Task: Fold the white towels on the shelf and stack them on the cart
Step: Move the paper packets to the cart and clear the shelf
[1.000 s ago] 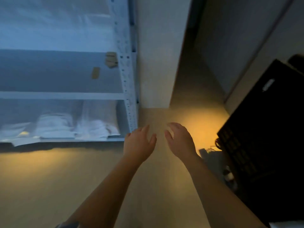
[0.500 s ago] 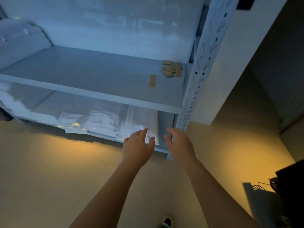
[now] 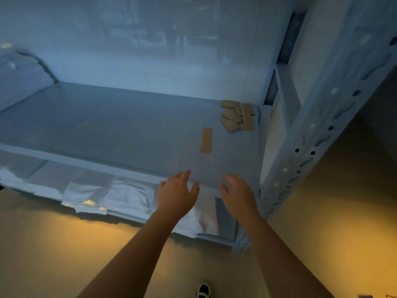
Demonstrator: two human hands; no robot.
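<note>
Two bare hands out in front, both empty. The left hand (image 3: 175,195) has its fingers relaxed and spread a bit, thumb out to the side, holding nothing. The right hand (image 3: 238,194) sits just beside it at 3 o'clock, same deal, fingers loose and slightly apart. Both hover over the front edge of the upper shelf board (image 3: 120,134), whether they touch it I can't tell since it's blurry there.

The white towels (image 3: 126,195) are on the lower shelf, one level down, running from about 9 o'clock of the left hand out to the far left. I count roughly three or four bundles side by side but the blur makes an exact count iffy. One more bit of white cloth (image 3: 197,222) shows under the left wrist at 6 o'clock.

On the upper board: one single tan strip (image 3: 206,140) at 12 o'clock of the hands, and a small pile of tan pieces (image 3: 236,118) at 1 o'clock in the back corner, maybe five or six.

One perforated upright post (image 3: 318,134) at 2 o'clock, one shoe (image 3: 203,290) at the bottom edge
</note>
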